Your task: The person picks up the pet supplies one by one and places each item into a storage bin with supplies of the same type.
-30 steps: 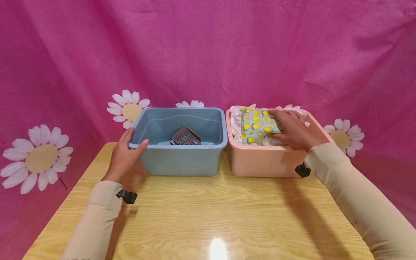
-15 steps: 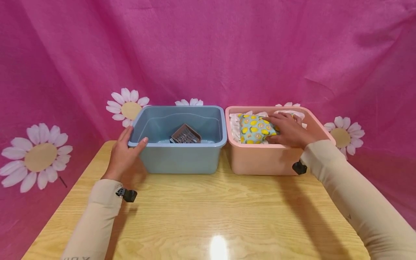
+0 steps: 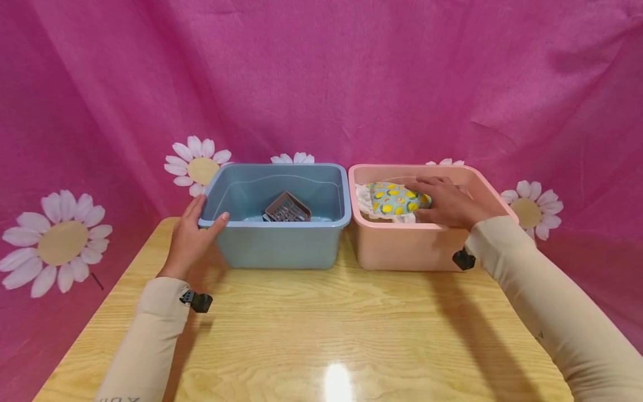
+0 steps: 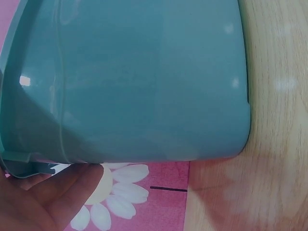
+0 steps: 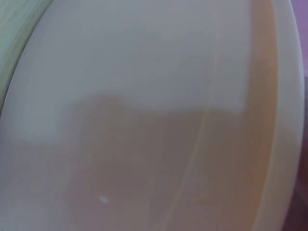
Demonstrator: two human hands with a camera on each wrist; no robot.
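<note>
A puffy lemon-print pillow (image 3: 394, 198) with a white frill lies inside the pink tub (image 3: 402, 245) in the head view. My right hand (image 3: 447, 202) reaches over the tub's front rim, straight fingers above the pillow's right end, which they partly hide. Whether they touch it cannot be told. Only the tub's pink wall (image 5: 134, 72) fills the right wrist view. My left hand (image 3: 188, 243) rests at the near left corner of the blue tub (image 3: 281, 245), thumb along the front rim and fingers along the left side. In the left wrist view, its straight fingers (image 4: 72, 192) lie beside the tub.
A small brown slatted tray (image 3: 288, 207) lies tilted in the blue tub. Both tubs stand side by side on the wooden table (image 3: 311, 324). Behind them hangs a magenta curtain (image 3: 301, 84) with white daisies.
The pillow has sunk lower into the pink tub, while my right hand has lowered slightly and its fingers have straightened. My left hand has stayed at the blue tub's corner.
</note>
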